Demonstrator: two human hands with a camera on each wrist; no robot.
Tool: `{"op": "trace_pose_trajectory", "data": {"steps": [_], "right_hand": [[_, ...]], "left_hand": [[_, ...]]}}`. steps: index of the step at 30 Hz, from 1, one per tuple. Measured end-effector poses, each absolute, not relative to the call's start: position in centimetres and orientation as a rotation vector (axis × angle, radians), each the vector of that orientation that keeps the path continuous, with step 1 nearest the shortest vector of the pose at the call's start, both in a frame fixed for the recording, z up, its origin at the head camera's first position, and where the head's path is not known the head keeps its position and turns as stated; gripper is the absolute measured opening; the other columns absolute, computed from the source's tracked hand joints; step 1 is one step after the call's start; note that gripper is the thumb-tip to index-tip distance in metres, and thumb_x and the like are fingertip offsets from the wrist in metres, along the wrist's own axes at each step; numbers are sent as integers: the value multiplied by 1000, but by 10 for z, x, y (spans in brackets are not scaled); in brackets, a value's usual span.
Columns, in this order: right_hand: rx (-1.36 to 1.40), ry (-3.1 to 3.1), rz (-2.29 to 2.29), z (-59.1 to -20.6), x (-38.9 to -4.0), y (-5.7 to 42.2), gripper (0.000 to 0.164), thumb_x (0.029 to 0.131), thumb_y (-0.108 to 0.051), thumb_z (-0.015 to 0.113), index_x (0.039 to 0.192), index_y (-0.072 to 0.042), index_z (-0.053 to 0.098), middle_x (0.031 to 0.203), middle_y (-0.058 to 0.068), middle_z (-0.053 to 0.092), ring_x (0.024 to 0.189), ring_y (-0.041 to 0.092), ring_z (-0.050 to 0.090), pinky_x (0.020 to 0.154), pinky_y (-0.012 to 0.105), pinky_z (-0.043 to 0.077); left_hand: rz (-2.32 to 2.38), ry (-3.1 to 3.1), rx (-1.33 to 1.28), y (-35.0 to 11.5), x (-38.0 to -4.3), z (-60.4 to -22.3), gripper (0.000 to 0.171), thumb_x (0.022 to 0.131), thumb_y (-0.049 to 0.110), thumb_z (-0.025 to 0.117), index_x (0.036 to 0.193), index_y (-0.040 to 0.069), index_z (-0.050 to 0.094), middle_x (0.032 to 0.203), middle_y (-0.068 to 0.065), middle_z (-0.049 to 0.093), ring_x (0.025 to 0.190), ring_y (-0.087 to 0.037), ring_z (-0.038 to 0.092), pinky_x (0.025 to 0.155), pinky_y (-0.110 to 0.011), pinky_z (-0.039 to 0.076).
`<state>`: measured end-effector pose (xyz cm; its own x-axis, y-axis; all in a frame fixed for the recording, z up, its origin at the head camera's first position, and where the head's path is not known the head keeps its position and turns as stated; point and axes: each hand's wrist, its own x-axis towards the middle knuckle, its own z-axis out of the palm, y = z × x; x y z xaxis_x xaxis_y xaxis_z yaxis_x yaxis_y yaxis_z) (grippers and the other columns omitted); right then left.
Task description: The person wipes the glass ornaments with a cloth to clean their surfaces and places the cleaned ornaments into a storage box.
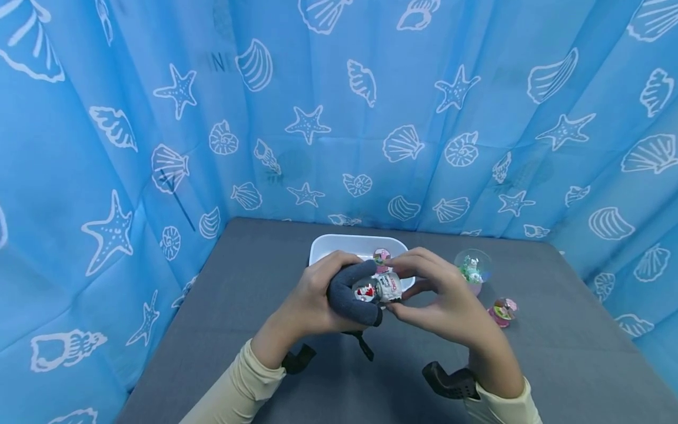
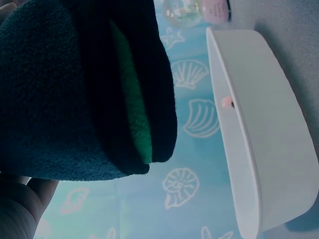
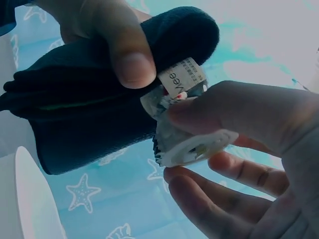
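- Left hand [image 1: 316, 291] grips cloth [image 1: 341, 300] around Santa globe [image 1: 377, 288]; right hand [image 1: 455, 297] pinches its base [image 1: 391, 287].
- Pink globe [image 1: 382, 257], in far-edge tray [image 1: 324, 249], seems done.
- Large globe [image 1: 472, 270], small globe [image 1: 503, 312] toward table's [image 1: 254, 277] right edge seem left.

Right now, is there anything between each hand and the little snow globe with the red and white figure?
Nothing visible stands between the right hand and the snow globe; that hand grips it directly. On the other side, a folded dark cloth lies between the left hand and the globe.
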<state>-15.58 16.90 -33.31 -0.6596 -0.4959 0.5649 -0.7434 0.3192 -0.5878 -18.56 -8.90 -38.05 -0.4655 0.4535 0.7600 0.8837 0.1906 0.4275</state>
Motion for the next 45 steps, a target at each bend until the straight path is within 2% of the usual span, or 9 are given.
{"op": "trace_pose_trajectory", "data": {"steps": [7,14,21,24,30,34,40,45], "right_hand": [[1132,-2349,1341,-340,-159,176,49,81,0,90,122,-16,70,118,1,68,100,16,74,68,32,65],[1131,-2415,1427,-343,-169,179,45,86,-5,88,127,-16,72,119,4,71,97,15,79,68,33,65],[1036,-2537,1540,-345,-173,179,37,92,-10,83,128,-13,73,118,10,72,92,14,78,69,35,65],[1048,-2545,1574,-345,-174,180,36,96,-9,79,130,-13,72,120,11,71,93,15,78,71,36,65],[1156,-2494,1627,-345,-177,187,38,101,-2,70,137,-9,65,134,15,66,107,20,77,81,37,66],[1198,-2455,1575,-343,-178,189,44,99,0,72,141,-11,64,141,11,64,121,21,73,90,38,65],[1250,-2391,1533,-344,-177,190,61,86,4,85,142,-8,63,144,10,62,134,19,63,102,39,60],[1299,-2361,1539,-347,-179,185,58,86,3,85,139,-6,64,142,14,63,137,16,60,104,41,59]], "left_hand": [[-1231,-2023,-1270,-83,-186,-385,81,65,24,102,132,13,59,121,-2,68,112,-15,66,101,-33,57],[-1231,-1983,-1254,-81,-189,-390,78,64,20,102,130,10,60,120,-4,68,111,-17,66,99,-35,58],[-1226,-1992,-1240,-82,-190,-389,77,65,18,101,129,10,60,118,-4,68,108,-18,66,96,-36,59],[-1211,-1982,-1237,-81,-190,-389,75,65,16,101,128,9,61,117,-5,68,107,-19,66,95,-37,59],[-1174,-1946,-1236,-81,-191,-387,69,69,13,98,127,7,61,117,-7,69,108,-21,67,96,-37,60],[-1159,-1930,-1212,-81,-191,-386,68,69,13,99,126,6,62,118,-8,69,109,-22,68,96,-37,60],[-1168,-1930,-1217,-82,-190,-385,68,70,13,99,126,6,62,118,-8,68,109,-22,68,96,-37,60],[-1190,-1939,-1217,-82,-190,-386,69,71,12,99,128,6,61,119,-8,68,110,-22,68,97,-37,60]]}}
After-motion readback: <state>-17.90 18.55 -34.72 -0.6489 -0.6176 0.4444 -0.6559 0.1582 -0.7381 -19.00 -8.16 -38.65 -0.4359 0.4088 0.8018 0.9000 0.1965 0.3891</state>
